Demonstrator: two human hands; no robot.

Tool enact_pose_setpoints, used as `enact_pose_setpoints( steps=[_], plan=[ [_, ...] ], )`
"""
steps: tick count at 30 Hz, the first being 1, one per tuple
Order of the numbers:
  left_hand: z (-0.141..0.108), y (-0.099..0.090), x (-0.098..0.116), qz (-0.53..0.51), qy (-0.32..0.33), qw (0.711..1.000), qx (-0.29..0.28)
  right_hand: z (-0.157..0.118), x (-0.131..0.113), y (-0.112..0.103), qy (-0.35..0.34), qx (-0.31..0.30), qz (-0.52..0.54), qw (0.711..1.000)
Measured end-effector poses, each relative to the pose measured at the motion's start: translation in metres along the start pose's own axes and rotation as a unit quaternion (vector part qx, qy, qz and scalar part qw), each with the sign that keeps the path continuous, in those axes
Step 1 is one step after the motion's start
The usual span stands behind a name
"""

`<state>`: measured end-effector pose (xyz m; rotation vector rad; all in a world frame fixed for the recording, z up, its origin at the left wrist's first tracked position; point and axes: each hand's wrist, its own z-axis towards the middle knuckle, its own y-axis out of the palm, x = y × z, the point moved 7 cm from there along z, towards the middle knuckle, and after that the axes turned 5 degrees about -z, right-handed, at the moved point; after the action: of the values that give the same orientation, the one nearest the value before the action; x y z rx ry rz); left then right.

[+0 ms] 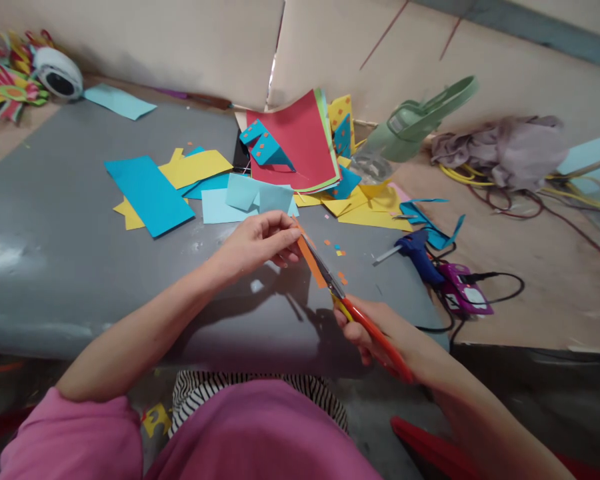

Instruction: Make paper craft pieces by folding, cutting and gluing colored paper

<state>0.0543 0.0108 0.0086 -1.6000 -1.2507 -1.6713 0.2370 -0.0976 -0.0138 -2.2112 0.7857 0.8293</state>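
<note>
My left hand [273, 241] pinches the upper end of a narrow orange paper strip [312, 264]. In my right hand [365, 330] is a pair of scissors [367, 325] with red-orange and yellow handles. The scissor blades lie along the strip, their tips close to my left fingertips. Small orange, blue and yellow paper bits [338, 251] are scattered on the grey tabletop [145, 293] just beyond the blades. Past my left hand lie light blue paper pieces [223, 205], some folded.
Blue card [153, 193] and yellow paper [197, 168] lie to the left. Stacked red sheets [293, 137] are at the back. On the right are a blue glue gun [423, 257], a purple box [463, 290] with cables, a green-topped bottle [405, 130] and crumpled cloth [505, 150].
</note>
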Motion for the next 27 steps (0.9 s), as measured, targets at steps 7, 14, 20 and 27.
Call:
enact_pose_setpoints(
  steps=[7,14,20,27],
  plan=[
    [0.0001,0.0007,-0.0008,0.001,-0.01,1.0,-0.024,-0.0013,0.0008,-0.0023,-0.018,-0.001,-0.048,0.999],
    [0.0022,0.0014,-0.003,0.003,0.002,0.999,-0.053,-0.0007,-0.0066,-0.0046,-0.028,0.006,-0.082,0.996],
    [0.0021,0.0019,-0.0023,-0.001,0.01,0.998,-0.063,-0.0001,-0.0037,-0.0066,-0.04,0.004,-0.091,0.995],
    [0.0018,0.0027,-0.002,0.0,0.009,0.998,-0.065,-0.0019,-0.0008,-0.007,-0.032,0.005,-0.065,0.997]
  ],
)
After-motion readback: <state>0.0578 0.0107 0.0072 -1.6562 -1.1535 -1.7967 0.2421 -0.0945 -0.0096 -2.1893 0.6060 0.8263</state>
